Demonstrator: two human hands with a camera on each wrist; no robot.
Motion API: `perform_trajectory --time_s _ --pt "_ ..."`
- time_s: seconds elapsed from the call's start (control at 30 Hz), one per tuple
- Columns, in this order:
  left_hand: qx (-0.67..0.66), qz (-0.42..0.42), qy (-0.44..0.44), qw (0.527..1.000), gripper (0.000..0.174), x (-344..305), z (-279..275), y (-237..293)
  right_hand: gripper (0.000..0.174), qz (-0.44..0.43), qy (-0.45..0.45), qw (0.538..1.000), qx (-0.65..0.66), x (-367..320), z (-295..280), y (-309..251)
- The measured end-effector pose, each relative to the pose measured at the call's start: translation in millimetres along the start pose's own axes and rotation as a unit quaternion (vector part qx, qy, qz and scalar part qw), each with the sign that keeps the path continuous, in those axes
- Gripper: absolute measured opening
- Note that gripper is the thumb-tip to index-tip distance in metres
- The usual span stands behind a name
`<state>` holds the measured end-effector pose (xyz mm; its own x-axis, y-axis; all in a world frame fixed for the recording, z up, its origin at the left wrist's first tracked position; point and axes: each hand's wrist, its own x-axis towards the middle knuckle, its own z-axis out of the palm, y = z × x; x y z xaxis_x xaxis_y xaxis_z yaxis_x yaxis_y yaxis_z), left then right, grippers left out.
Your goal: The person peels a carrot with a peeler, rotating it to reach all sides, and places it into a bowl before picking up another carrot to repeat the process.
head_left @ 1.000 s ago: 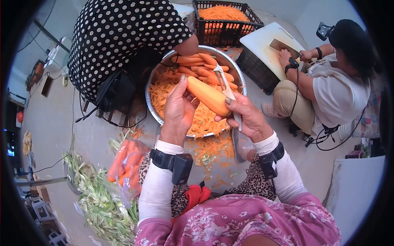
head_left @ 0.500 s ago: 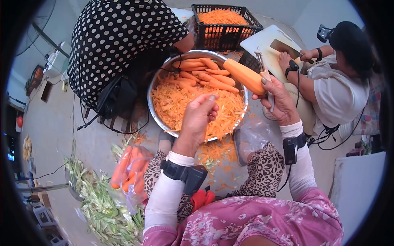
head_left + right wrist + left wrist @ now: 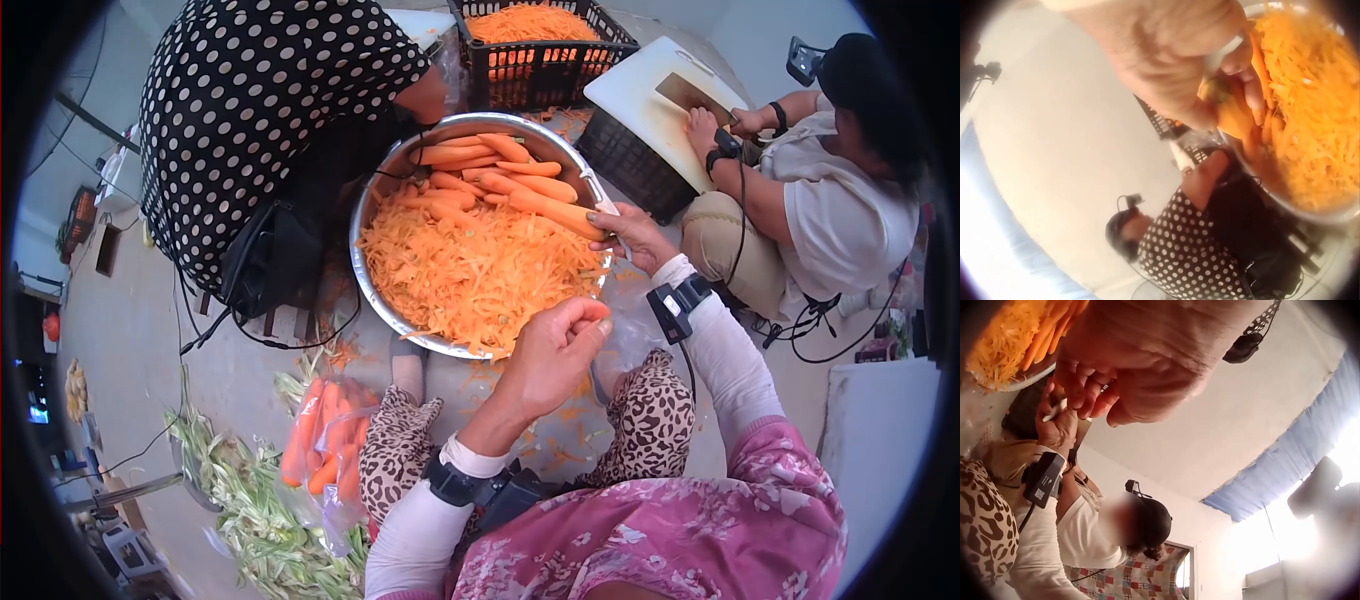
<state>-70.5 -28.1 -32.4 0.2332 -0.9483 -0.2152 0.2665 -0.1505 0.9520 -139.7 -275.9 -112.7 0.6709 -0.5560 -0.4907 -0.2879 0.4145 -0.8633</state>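
Note:
In the head view, a wide metal bowl (image 3: pixel 357 262) holds a heap of orange carrot peelings (image 3: pixel 470 270), with several peeled carrots (image 3: pixel 480 155) laid along its far side. My right hand (image 3: pixel 642 238) is at the bowl's right rim, gripping the thick end of a peeled carrot (image 3: pixel 556 212) that lies against the others. A white-handled peeler (image 3: pixel 607 208) stays in that same hand; the right wrist view shows the carrot (image 3: pixel 1233 117) between thumb and fingers. My left hand (image 3: pixel 545 362) hovers before the bowl's near edge, fingers loosely curled around nothing visible.
A person in polka dots (image 3: pixel 270 120) sits at the bowl's left. Another person (image 3: pixel 830 220) holds a cleaver (image 3: pixel 690 97) on a white cutting board (image 3: pixel 635 95). Behind stands a black crate (image 3: pixel 545 82) of shredded carrot. Bagged carrots (image 3: pixel 325 440) and leafy scraps (image 3: pixel 260 515) lie at left.
The left hand has let go of the carrot and drawn back toward the body. My right hand swung the carrot out right, then lowered it, with the peeler, onto the carrots in the bowl.

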Motion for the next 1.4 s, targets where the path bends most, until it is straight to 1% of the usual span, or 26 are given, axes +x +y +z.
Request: perform_trajectory --time_s 0.1,0.17,0.2,0.27,0.3,0.33,0.4,0.43,0.47,0.53,0.6,0.67,0.8,0.87,0.9,0.93,1.0,1.03,1.1,1.13,1.2,1.23,1.3,1.33,1.4 --pt "-0.012 -0.009 -0.001 1.0 0.023 -5 -2 6 0.038 0.004 -0.001 1.0 -0.022 27 -4 9" --pt "-0.003 -0.039 0.006 0.999 0.023 -8 -2 11 0.036 -0.042 -0.02 0.998 -0.032 45 -3 11" --pt "-0.004 -0.041 0.007 0.999 0.023 -8 -2 12 0.036 -0.04 -0.021 0.998 -0.032 57 -4 11" --pt "0.038 -0.056 0.021 0.997 0.023 -10 -2 13 0.036 -0.071 -0.031 0.995 -0.063 81 -7 11" --pt "0.037 -0.059 0.022 0.997 0.023 -10 -2 15 0.042 -0.059 -0.001 0.994 -0.092 81 -1 0" --pt "0.059 -0.056 0.025 0.996 0.023 -11 -2 18 0.042 -0.056 -0.003 0.994 -0.091 89 3 -2" --pt "0.082 -0.057 0.029 0.995 0.024 -10 -4 18 0.041 -0.075 0.059 0.978 -0.183 105 11 -6" --pt "0.096 -0.054 0.025 0.994 0.024 -10 -4 17 0.039 -0.079 0.071 0.967 -0.23 106 14 -11" --pt "0.11 -0.05 0.021 0.992 0.025 -9 -4 16 0.039 -0.076 0.069 0.969 -0.227 113 13 -9" --pt "0.123 -0.054 0.025 0.991 0.025 -9 -4 20 0.04 -0.103 0.078 0.948 -0.292 128 9 -4" --pt "0.139 -0.056 0.027 0.988 0.025 -8 -4 24 0.042 -0.117 0.086 0.945 -0.293 150 -1 8" --pt "0.177 -0.04 0.014 0.983 0.025 -7 -5 25 0.043 -0.13 0.07 0.947 -0.287 169 -12 20" --pt "0.195 -0.042 0.001 0.98 0.025 -2 -9 22 0.041 -0.139 0.089 0.941 -0.296 182 -19 22" --pt "0.195 -0.052 0.0 0.979 0.026 1 -12 24 0.04 -0.194 0.111 0.906 -0.36 192 -25 28" --pt "0.197 -0.056 -0.002 0.979 0.026 3 -13 25 0.04 -0.208 0.118 0.895 -0.376 192 -26 33" --pt "0.204 -0.062 -0.005 0.977 0.026 5 -15 25 0.04 -0.205 0.117 0.898 -0.372 194 -28 36" --pt "0.212 -0.072 -0.007 0.975 0.027 8 -17 25 0.036 -0.2 0.157 0.834 -0.489 195 -29 41" --pt "0.222 -0.08 -0.003 0.972 0.027 10 -18 25 0.036 -0.198 0.155 0.836 -0.487 196 -28 41" --pt "0.241 -0.095 -0.002 0.966 0.028 14 -20 25 0.031 -0.22 0.218 0.793 -0.524 198 -25 41" --pt "0.242 -0.098 -0.002 0.965 0.028 16 -22 25 0.031 -0.219 0.217 0.795 -0.523 201 -24 42" --pt "0.227 -0.115 0.006 0.967 0.028 19 -25 25 0.022 -0.344 0.286 0.734 -0.512 207 -18 41" --pt "0.23 -0.121 0.005 0.966 0.029 21 -27 26 0.022 -0.342 0.284 0.736 -0.511 210 -12 41" --pt "0.23 -0.111 0.015 0.967 0.029 25 -28 28 0.019 -0.421 0.223 0.761 -0.442 215 1 39" --pt "0.229 -0.098 0.023 0.968 0.03 27 -29 28 0.019 -0.419 0.222 0.762 -0.441 218 10 41" --pt "0.226 -0.106 0.025 0.968 0.03 29 -30 29 0.02 -0.347 0.12 0.822 -0.435 221 29 47"
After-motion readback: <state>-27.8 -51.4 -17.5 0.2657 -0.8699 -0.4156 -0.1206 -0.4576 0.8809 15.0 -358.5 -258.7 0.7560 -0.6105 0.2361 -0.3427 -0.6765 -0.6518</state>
